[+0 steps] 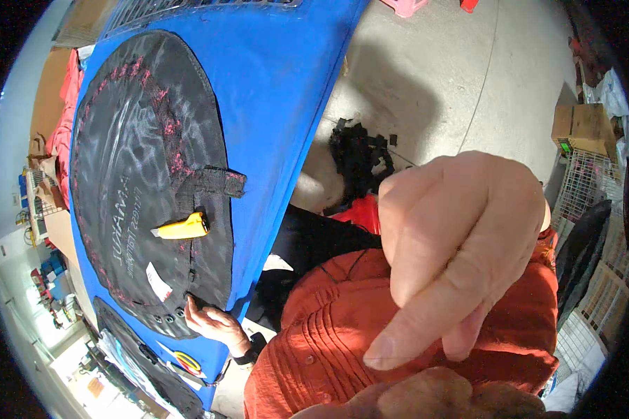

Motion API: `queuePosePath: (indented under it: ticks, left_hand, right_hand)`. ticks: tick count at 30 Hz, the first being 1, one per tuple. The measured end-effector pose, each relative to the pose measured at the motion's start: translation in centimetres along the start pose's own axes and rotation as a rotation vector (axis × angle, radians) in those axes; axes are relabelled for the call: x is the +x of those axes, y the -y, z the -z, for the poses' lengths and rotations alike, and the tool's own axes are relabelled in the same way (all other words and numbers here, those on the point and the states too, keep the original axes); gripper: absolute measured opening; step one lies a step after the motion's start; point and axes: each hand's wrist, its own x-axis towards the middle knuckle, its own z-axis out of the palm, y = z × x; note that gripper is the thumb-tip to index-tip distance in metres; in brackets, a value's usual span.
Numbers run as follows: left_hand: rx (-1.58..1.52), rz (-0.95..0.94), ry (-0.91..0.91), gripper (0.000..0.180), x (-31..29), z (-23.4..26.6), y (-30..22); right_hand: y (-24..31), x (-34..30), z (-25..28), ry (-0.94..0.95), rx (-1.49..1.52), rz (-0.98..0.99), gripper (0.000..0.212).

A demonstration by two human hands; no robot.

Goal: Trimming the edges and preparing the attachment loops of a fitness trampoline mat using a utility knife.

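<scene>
A large round black fabric piece (129, 160) with pink stitching lies across the blue table (279, 84). My left hand (213, 326), with a black watch at the wrist, is at its near edge. The fingertips look pinched on the fabric beside several small black round fasteners (169, 318). Close to the camera, my right hand (465, 251) is raised with its fingers curled; whatever it may hold is hidden. On the fabric rest a yellow utility knife (183, 228) and a white label (158, 281). A short black strap (220, 183) juts past the fabric's right edge.
Another black fabric piece (136, 349) and a yellow-and-red ring-shaped item (187, 363) lie at the table's near end. Black scraps (360, 153) are heaped on the floor right of the table. A cardboard box (583, 129) and wire baskets (583, 178) stand far right.
</scene>
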Motion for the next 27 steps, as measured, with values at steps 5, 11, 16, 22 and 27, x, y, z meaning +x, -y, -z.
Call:
queuePosePath:
  ticks: [5, 11, 16, 22, 27]
  left_hand:
    - [-0.032, -0.012, 0.007, 0.044, 0.5, -0.7, 0.0]
    - [0.011, 0.017, -0.013, 0.04, -0.5, 0.6, 0.2]
    - [-0.199, 0.099, 0.049, 0.038, 1.0, 0.8, -1.3]
    - [-0.18, 0.269, -0.09, 0.039, -1.7, 3.2, 1.8]
    - [0.023, 0.391, -0.25, 0.032, -1.7, 4.2, 5.9]
  right_hand:
    - [0.4, -0.8, 0.9, -0.014, -0.03, 0.008, 0.033]
    - [-0.3, -2.2, 1.5, 0.112, -0.975, -0.468, 0.038]
    - [-0.2, -3.9, -0.2, -0.182, -0.788, -0.748, 0.03]
    - [-1.3, -2.2, -1.5, -0.032, -0.691, -0.659, 0.03]
    - [-2.3, -1.9, -3.0, 0.008, -0.767, -0.703, 0.034]
